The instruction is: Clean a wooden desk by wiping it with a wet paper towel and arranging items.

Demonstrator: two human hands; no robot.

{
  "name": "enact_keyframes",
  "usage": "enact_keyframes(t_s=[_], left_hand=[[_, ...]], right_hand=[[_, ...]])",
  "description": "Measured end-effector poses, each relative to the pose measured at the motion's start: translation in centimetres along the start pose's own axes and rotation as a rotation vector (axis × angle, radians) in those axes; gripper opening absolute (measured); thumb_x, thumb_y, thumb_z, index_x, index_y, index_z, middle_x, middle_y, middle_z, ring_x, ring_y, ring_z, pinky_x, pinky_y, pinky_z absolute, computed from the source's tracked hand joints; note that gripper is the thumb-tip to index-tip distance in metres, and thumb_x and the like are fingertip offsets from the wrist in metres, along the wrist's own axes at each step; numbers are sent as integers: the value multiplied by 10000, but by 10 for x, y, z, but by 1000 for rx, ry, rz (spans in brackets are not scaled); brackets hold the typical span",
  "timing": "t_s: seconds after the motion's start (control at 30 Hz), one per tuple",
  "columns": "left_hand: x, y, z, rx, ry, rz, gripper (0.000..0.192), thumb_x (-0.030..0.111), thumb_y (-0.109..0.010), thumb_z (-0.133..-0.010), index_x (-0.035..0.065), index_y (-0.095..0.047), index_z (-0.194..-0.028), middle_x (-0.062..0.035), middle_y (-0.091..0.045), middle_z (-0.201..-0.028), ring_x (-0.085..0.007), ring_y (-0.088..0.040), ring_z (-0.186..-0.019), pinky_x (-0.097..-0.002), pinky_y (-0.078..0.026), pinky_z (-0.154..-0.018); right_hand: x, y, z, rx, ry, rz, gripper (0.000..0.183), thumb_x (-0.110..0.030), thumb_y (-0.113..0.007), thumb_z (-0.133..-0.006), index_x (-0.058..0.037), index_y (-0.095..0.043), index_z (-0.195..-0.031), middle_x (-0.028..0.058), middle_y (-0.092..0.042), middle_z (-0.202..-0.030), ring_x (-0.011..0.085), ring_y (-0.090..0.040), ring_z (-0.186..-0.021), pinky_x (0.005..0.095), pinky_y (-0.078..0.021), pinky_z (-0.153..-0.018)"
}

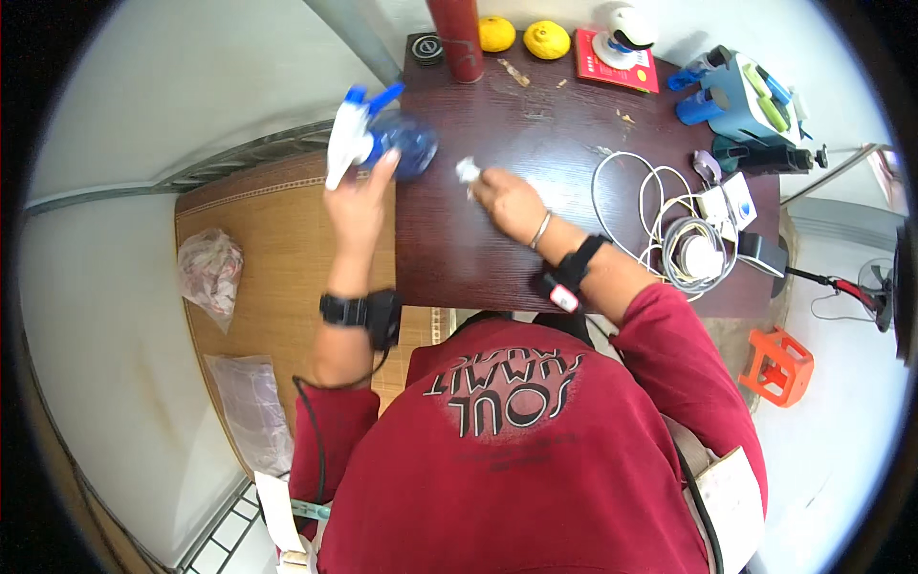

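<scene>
A blue spray bottle (410, 147) with a white and blue trigger head (349, 136) is gripped by my left hand (361, 204) over the desk's left edge. The bottle lies tilted, its body pointing right. My right hand (510, 201) pinches a crumpled white tissue (467, 171) above the dark wooden desk (473, 251). The right fingertips are partly hidden behind the hand.
Coiled cables (667, 237) lie on the desk's right side. At the back stand a red cylinder (459, 43), two yellow lemons (547, 40), and a white camera (627, 39) on a red book (588, 68). A blue organizer (742, 107) holds pens. An orange stool (778, 367) stands at right.
</scene>
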State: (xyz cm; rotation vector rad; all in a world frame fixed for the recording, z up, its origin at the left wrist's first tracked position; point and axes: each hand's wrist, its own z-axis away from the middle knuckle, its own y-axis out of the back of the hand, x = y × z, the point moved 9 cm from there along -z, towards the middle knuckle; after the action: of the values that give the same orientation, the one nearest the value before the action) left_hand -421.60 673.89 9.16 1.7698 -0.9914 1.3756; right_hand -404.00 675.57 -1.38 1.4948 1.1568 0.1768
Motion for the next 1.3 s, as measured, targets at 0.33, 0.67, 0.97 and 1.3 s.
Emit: enact_keyframes(t_s=[0.33,0.67,0.97,1.3], left_hand=[[-29,141,162,242,399,-262,545,25,-694,-718,-36,-443,-1198,-111,-487,-1184,-191,-465,-1084,-323,-348,-943],[-6,160,161,342,242,-239,526,1,-686,-719,-32,-454,-1190,-109,-499,-1166,-184,-475,-1067,-318,-352,-938],[18,155,152,351,150,-226,556,5,-687,-720,-7,-439,-1217,-101,-482,-1193,-180,-469,-1081,-323,-346,-947],[27,148,163,374,185,-250,527,14,-693,-718,-16,-465,-1192,-104,-504,-1165,-182,-481,-1063,-320,-367,-927]], right_hand=[[37,-34,-158,170,63,258,177,-149,-465,-811,-21,-585,-789,119,-545,-840,265,-557,-804,369,-472,-693],[-89,-58,-43,-102,293,-206,88,-109,-503,-740,-52,-561,-775,131,-556,-731,290,-532,-708,397,-430,-649],[-47,-42,-70,-19,273,79,86,-132,-516,-734,-83,-587,-733,72,-557,-766,248,-550,-736,364,-433,-681],[-148,-51,50,-252,683,-144,94,-151,-529,-737,-113,-612,-757,35,-541,-770,201,-521,-758,320,-413,-641]])
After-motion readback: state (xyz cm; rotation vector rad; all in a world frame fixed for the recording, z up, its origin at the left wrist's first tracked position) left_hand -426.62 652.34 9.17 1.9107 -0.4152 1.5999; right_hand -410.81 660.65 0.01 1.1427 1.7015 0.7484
